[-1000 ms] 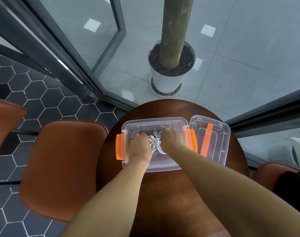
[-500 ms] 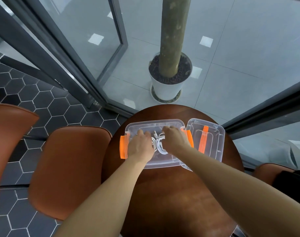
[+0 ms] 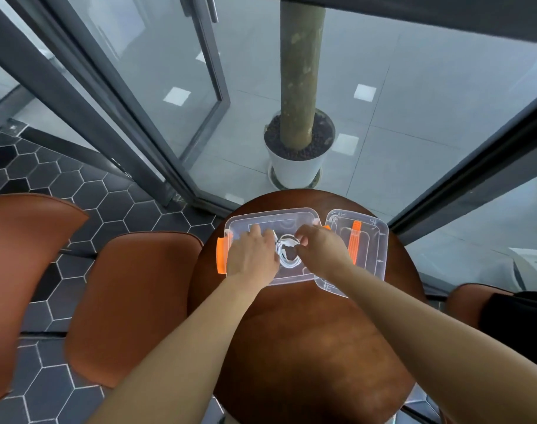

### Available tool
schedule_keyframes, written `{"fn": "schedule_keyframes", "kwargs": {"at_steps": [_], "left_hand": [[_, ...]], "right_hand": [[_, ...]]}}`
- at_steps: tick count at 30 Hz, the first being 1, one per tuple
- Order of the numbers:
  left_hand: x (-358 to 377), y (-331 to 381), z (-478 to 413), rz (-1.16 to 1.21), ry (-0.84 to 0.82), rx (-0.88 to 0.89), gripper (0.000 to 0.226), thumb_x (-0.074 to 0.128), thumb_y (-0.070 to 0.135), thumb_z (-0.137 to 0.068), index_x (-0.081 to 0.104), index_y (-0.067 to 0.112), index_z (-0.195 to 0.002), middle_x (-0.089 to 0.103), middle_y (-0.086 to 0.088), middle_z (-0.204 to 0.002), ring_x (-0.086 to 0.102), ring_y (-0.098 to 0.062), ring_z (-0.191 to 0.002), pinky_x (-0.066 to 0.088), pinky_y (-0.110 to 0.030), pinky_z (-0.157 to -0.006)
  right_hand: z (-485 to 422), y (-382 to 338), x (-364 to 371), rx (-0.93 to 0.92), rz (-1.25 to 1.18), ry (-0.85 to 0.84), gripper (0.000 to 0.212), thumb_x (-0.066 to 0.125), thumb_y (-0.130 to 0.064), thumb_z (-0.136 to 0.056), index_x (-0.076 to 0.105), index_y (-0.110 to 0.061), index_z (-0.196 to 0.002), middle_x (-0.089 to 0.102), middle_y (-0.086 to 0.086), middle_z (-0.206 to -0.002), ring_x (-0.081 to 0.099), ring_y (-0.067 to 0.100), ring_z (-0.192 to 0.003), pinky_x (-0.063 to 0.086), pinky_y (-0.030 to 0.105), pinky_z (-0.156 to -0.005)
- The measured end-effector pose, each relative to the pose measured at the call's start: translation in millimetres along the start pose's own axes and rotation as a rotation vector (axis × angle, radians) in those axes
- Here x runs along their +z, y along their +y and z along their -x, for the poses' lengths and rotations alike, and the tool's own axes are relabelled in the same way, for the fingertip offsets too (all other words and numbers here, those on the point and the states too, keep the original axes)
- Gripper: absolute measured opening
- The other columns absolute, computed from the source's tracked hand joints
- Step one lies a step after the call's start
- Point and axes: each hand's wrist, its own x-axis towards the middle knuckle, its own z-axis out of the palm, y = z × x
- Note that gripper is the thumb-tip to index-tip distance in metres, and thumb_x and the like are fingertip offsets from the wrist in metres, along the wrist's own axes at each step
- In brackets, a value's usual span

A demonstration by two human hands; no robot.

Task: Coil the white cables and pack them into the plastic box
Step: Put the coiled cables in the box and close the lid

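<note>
Centrally, a coil of white cables (image 3: 283,254) lies inside the clear plastic box (image 3: 270,213), just above the frame's middle. Right hand (image 3: 320,250), fingers curled, pinches the coil's upper right edge; left hand (image 3: 251,257) lies palm down against its left side, grip not discernible. Box lid (image 3: 372,255), with orange handle (image 3: 355,240), lies just right of the box. Both rest on a round brown worktop (image 3: 307,347); brown chairs (image 3: 129,301) at left, potted trunk (image 3: 298,87) above.

- table (image 3: 307,347): round, dark brown wood.
- plastic box (image 3: 261,213): clear, orange latches, open, on the far half.
- lid (image 3: 376,252): clear, orange handle, just right of it.
</note>
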Motion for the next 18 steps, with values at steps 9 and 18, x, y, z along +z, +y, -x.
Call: {"fn": "schedule_keyframes", "kwargs": {"at_steps": [9, 18], "left_hand": [[-3, 32, 16, 0.019, 0.005, 0.015, 0.044, 0.053, 0.040, -0.098, 0.051, 0.017, -0.136, 0.059, -0.009, -0.129, 0.061, -0.027, -0.114, 0.056, -0.037, -0.092], [-21, 108, 8, 0.250, 0.047, 0.118, 0.029, 0.053, 0.025, -0.096, 0.056, 0.012, -0.122, 0.057, -0.011, -0.118, 0.061, -0.031, -0.104, 0.043, -0.036, -0.067]], "right_hand": [[26, 22, -19, 0.046, -0.023, 0.044, 0.029, 0.055, -0.025, -0.093, 0.067, -0.023, -0.119, 0.074, -0.001, -0.114, 0.069, 0.024, -0.101, 0.056, 0.033, -0.084], [57, 79, -45, 0.212, -0.024, 0.089, 0.026, 0.050, -0.022, -0.093, 0.066, -0.024, -0.113, 0.074, -0.002, -0.106, 0.070, 0.025, -0.090, 0.057, 0.033, -0.077]]}}
